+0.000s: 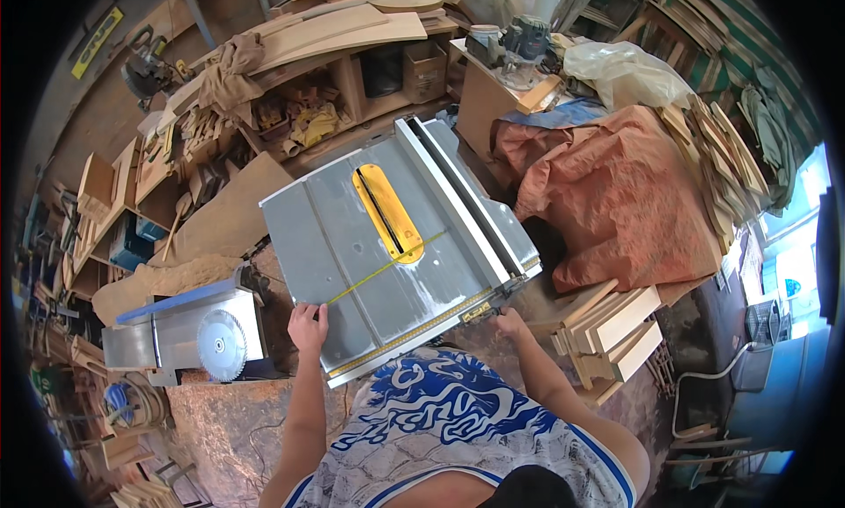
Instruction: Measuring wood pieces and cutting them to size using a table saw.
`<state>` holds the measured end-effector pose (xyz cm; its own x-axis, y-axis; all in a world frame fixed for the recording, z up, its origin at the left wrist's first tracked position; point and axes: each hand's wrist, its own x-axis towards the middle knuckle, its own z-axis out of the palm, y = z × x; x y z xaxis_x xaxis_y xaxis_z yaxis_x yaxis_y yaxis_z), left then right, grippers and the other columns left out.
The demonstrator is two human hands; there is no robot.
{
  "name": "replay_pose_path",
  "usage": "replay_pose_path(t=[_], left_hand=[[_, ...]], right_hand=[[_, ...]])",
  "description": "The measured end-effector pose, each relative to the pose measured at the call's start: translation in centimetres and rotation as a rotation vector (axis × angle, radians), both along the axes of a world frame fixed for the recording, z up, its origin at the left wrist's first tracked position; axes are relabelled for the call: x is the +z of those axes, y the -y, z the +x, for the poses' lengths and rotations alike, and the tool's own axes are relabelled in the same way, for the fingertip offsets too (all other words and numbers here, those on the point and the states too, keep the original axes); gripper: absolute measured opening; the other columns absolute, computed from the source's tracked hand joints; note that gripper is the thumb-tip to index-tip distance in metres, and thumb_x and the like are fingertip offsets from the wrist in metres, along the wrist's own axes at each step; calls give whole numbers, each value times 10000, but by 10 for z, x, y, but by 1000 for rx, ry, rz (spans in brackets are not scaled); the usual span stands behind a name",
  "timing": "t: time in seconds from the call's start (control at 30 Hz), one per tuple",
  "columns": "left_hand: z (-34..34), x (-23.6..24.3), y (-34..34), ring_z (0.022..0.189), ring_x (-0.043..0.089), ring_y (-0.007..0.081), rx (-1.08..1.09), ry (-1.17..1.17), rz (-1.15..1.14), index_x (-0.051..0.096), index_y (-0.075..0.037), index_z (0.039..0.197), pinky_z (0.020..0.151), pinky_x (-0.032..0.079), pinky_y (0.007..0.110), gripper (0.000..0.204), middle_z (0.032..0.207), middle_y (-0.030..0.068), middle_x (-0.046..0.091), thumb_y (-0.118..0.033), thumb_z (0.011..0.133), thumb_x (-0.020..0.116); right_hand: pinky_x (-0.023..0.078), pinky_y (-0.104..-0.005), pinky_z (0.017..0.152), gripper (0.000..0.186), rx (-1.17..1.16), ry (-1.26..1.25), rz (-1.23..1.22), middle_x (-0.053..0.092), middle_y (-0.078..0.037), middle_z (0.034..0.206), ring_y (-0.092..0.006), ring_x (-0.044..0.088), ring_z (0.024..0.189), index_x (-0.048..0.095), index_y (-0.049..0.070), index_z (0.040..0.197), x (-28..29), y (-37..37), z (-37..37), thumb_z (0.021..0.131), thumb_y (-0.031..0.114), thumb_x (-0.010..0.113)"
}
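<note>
- Saw table: set before the body and crossed by the tape.
- Fence: mounted along the table's right; at its near end the right hand is curled, but whether anything is grasped cannot be told.
- Left hand: placed at the table's left edge, tape pinched.
- Yellow plate: overlain at its near end.
- Tape: stretched from the left fingertips toward the fence.
</note>
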<state>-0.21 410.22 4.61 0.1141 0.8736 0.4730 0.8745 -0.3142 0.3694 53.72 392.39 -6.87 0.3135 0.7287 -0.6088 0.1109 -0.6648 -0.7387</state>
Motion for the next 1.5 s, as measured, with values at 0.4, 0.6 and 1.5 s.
replay_pose_path(t=[0.4,0.6,1.5], left_hand=[[2,-2,-1,798,666,316,-4,-18,6,739,-91,767,710,547,439,237,858,75,678,-282,902,779],[-6,-1,2,816,672,327,-29,-27,-31,759,-91,896,717,548,447,235,876,81,683,-324,904,786],[404,84,155,1336,559,207,-1022,761,-1454,563,-45,1483,1097,456,325,464,1433,89,606,-241,1068,633]], right_hand=[[450,-343,470,222,-11,47,-10,647,-75,720,-182,585,527,704,-25,936,-3,1,0,851,169,768],[457,-324,512,205,30,126,75,671,-77,749,-171,622,613,716,-13,930,-1,1,-8,853,172,761],[565,-282,584,434,-629,-120,481,699,-49,1056,-128,674,739,612,114,1349,192,113,98,951,171,774]])
